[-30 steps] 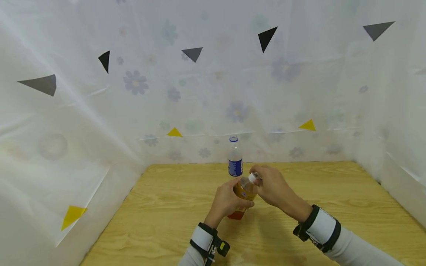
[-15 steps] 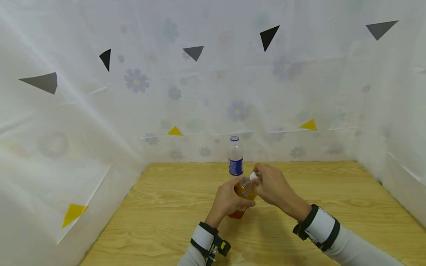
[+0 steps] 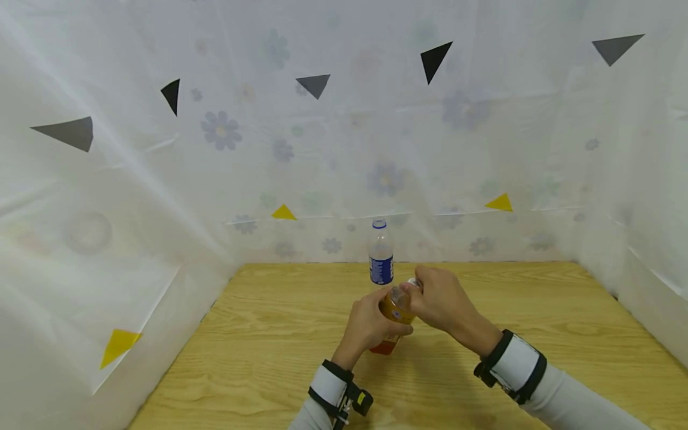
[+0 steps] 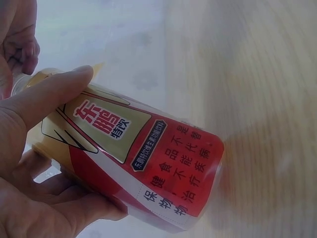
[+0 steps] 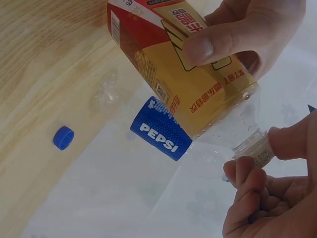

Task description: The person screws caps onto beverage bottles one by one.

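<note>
A drink bottle with a red and gold label is tilted above the table, its neck toward the right. My left hand grips it round the body, thumb on one side and fingers on the other. At the bottle's neck, my right hand pinches the white cap between thumb and fingers. The cap sits on the neck; whether it is loose I cannot tell. Behind the hands stands a clear Pepsi bottle with a blue label, upright and with no cap on its mouth.
A blue bottle cap lies on the wooden table, seen in the right wrist view and hidden in the head view. White flowered sheeting with triangle stickers encloses the table at the back and sides.
My right thumb and fingers have shifted round the white cap, so less of it shows. The left hand keeps its grip on the drink bottle, which stays almost in place.
</note>
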The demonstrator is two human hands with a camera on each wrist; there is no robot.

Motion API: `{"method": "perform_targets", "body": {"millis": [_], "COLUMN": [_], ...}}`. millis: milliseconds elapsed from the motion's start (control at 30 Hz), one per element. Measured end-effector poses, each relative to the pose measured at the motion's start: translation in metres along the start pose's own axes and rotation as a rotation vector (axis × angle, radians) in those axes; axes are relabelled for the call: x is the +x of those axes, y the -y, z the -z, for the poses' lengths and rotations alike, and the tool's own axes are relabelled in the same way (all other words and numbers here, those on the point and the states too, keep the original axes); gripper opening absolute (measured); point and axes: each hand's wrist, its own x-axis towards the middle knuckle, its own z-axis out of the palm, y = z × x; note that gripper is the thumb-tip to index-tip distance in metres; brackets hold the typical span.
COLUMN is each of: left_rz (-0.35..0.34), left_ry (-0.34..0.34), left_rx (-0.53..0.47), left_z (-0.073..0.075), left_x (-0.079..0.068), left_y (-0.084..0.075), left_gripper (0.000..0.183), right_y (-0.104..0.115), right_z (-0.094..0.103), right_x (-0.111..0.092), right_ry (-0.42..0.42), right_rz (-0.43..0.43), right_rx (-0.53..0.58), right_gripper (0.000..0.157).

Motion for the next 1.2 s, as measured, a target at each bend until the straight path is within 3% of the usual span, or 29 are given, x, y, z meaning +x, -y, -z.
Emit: {"method": "perform_targets", "body": {"millis": [300,500,633,733,900,1067,1200], "left_rz": [0.004,0.013,0.016,0.015,0.007,0.01,0.006], "left_ry": [-0.001,0.003,0.012,0.009,0.003,0.005,0.003], "left_rx": [-0.027,-0.029,-0.027,-0.033,-0.05,-0.049,-0.037], "left_z": [0.0,0.0,0.001,0.002,0.004,0.004,0.003], "left_x": [-0.002,-0.001,-0.001,-0.001,-0.001,-0.001,-0.001], "left_y": [0.003,0.003,0.003,0.002,0.002,0.001,0.001], "left_gripper": [0.073,0.075,0.078,0.077,0.073,0.074,0.075], "right_y": [0.0,-0.001,0.0,0.002,0.007,0.007,0.005], "right_z": [0.0,0.002,0.003,0.007,0.013,0.014,0.01], "right_x": [-0.004,-0.005,-0.006,-0.007,-0.007,-0.007,-0.007], "right_ry": [0.008,0.031,0.027,0.014,0.04,0.095,0.069], "right_rz": [0.018,-0.018,-0.022,0.026,0.091,0.077,0.066], "right_rx": [0.0,-0.027,-0.034,-0.019,0.025,0.063,0.064], "right_gripper": [0.029,0.025,0.037,0.045,0.039,0.035,0.03]}}
